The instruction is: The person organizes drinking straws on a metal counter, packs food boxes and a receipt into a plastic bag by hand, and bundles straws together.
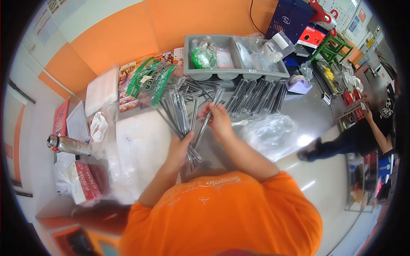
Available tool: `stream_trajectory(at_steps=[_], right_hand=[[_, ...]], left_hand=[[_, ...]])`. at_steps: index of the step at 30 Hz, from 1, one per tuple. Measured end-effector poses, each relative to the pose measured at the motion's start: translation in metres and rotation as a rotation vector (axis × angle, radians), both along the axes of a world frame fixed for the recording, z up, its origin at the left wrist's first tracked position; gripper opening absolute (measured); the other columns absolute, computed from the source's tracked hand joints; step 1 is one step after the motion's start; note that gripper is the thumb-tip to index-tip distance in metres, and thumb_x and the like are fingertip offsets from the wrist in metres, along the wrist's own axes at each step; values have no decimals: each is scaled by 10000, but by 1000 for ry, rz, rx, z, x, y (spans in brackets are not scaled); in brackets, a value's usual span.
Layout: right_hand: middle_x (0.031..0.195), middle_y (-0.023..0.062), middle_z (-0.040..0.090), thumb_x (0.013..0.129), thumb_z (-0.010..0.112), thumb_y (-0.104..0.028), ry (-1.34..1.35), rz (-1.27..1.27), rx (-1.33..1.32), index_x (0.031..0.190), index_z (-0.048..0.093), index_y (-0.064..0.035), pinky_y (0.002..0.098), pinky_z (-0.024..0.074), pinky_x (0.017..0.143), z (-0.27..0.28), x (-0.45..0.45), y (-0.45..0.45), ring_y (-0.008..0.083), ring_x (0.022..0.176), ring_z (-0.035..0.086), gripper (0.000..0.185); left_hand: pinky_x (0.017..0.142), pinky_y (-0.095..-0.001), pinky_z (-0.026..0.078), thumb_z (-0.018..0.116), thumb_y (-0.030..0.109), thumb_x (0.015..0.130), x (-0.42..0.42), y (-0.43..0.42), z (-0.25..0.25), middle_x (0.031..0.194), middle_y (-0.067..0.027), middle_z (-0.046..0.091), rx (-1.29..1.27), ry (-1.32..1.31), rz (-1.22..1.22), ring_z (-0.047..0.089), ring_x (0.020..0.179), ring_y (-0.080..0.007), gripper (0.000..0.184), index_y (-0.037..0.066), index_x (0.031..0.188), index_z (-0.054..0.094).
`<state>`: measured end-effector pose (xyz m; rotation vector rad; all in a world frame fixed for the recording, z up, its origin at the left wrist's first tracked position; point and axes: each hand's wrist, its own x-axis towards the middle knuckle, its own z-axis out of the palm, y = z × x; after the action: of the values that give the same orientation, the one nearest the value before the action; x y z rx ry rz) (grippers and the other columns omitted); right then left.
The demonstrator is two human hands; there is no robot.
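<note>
My left hand [181, 146] is closed round a fanned bundle of long, thin black straws [179, 112] that look wrapped in clear plastic. Just to its right, my right hand [220, 120] pinches a black straw [204, 127] between thumb and fingers, close to the bundle. Beyond my right hand, several rows of similar straws [256, 97] lie side by side on the grey table. More loose straws [194, 87] are scattered behind the bundle. A crumpled clear plastic bag [273, 134] lies right of my right forearm.
A grey divided bin [235, 75] with bagged items stands at the back. Beside it sits a purple tape dispenser [299, 84]. To the left are green-printed plastic bags [151, 81], white sheets [143, 147], a metal bottle [68, 144] and a red-white box [85, 181]. Another person [369, 123] stands at right.
</note>
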<state>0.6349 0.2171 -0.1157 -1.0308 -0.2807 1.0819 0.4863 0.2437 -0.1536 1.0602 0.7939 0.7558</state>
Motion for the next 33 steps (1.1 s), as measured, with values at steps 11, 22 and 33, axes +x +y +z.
stream_trajectory(at_steps=[11,22,33], right_hand=[[628,91,447,773,629,-238,-1404,110,90,879,540,15,312,423,572,-45,-39,17,188,599,498,289],[656,84,522,810,588,-234,-380,286,-398,835,490,-23,288,347,394,-68,15,-12,119,440,444,234],[771,31,511,863,514,-191,-266,153,-219,1034,515,-35,230,370,454,-50,17,-32,85,504,429,232]], left_hand=[[913,-351,368,580,142,817,-1,-7,-24,1121,-170,529,327,339,21,467,1123,-264,418,-34,1148,395],[564,-255,481,598,99,791,-9,10,-39,909,-60,513,-39,176,69,525,736,-122,446,20,1163,365],[698,-292,489,573,68,794,8,21,-54,1034,-106,514,-3,318,20,536,872,-186,495,-19,1211,319]])
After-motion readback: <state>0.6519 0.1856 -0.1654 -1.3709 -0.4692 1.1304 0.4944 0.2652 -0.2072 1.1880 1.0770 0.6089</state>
